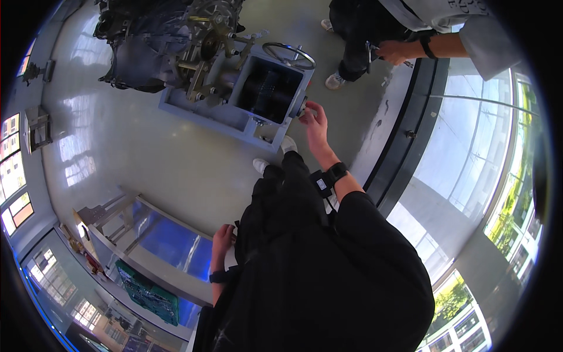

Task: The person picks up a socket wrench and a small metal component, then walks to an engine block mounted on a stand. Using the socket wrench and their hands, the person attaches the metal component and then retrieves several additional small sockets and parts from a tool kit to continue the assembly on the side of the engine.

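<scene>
My right hand (315,122) reaches forward to the side of a grey metal stand (205,120). Its fingers are bent round a small dark round knob (301,108) at the box end of that stand, and the fingertips are partly hidden. Low by my left hip hangs my left hand (222,239), its fingers curled; whether anything is inside them cannot be made out. A large dark engine or gearbox (149,50) is mounted on the stand's left part. Above the open dark box (270,88) sits a metal handwheel (288,56).
Across the stand, another person's hand (394,52) holds a shiny metal tool (369,54). Behind my left side stands a workbench with a blue top (167,240) and a green tray of metal parts (146,293). A dark ledge (407,129) runs along the windows at right.
</scene>
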A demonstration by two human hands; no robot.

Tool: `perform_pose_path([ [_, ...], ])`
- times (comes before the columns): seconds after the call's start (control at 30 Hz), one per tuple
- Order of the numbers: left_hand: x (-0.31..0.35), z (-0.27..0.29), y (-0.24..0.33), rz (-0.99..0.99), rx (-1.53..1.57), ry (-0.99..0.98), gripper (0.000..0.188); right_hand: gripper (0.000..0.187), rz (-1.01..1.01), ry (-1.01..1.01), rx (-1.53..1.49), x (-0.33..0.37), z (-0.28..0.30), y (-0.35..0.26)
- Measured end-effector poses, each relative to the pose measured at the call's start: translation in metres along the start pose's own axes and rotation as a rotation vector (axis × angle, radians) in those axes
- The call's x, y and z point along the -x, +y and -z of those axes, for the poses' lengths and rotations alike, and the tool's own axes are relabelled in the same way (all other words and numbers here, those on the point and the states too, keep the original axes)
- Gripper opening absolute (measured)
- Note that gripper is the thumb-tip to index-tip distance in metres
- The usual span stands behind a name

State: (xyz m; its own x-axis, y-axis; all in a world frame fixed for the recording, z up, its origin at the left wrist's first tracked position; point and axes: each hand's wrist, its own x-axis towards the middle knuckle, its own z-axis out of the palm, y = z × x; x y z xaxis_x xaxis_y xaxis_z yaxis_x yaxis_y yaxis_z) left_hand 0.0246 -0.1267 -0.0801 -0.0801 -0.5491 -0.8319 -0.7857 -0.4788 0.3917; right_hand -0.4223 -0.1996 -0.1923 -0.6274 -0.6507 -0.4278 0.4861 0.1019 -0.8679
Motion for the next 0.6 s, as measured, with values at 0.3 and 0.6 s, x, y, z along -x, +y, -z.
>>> perform_pose_path([
  [0.3, -0.007, -0.004, -0.041, 0.001, 0.131, 0.064, 0.034, 0.012, 0.121, 0.118, 0.191, -0.020, -0.008, 0.029],
  [0.6, 0.004, -0.025, -0.049, 0.033, 0.173, 0.029, 0.032, 0.031, 0.146, 0.019, 0.452, -0.024, 0.006, 0.017],
])
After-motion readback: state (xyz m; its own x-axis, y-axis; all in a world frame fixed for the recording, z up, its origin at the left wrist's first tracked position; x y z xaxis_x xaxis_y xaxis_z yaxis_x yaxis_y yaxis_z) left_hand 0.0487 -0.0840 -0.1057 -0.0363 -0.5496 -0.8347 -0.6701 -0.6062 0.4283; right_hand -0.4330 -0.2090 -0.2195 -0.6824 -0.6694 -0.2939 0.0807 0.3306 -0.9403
